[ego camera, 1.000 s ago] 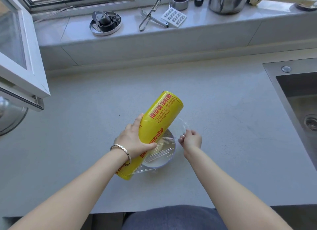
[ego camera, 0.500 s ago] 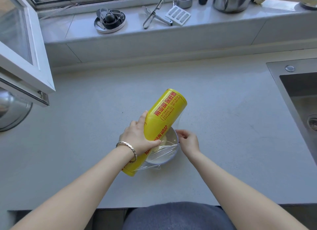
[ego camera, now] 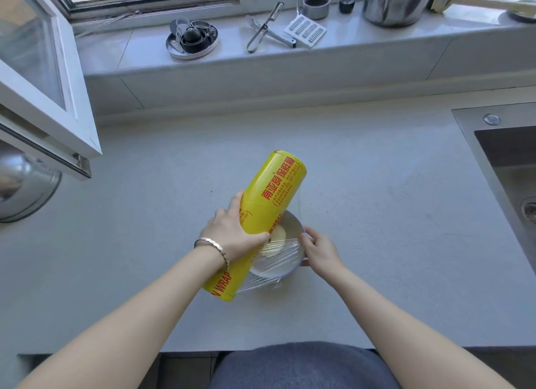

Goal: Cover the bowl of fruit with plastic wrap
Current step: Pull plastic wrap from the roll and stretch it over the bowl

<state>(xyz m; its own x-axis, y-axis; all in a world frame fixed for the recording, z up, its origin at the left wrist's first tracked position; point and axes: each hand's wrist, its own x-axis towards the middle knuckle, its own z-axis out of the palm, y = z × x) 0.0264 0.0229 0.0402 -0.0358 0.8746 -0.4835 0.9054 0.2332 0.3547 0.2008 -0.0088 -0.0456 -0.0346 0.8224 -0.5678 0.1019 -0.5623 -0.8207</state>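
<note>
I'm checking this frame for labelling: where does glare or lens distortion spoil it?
Head view: daylight glares off the steel kettle on the pale windowsill; wide-angle bending curves the white window frame; stretched clear plastic film glints over the white bowl.

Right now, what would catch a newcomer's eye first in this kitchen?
The big yellow roll of plastic wrap, held slanted over the middle of the counter by the left hand. Under it sits a white bowl partly filmed over, the right hand at its rim. The windowsill behind holds metal clutter.
</note>
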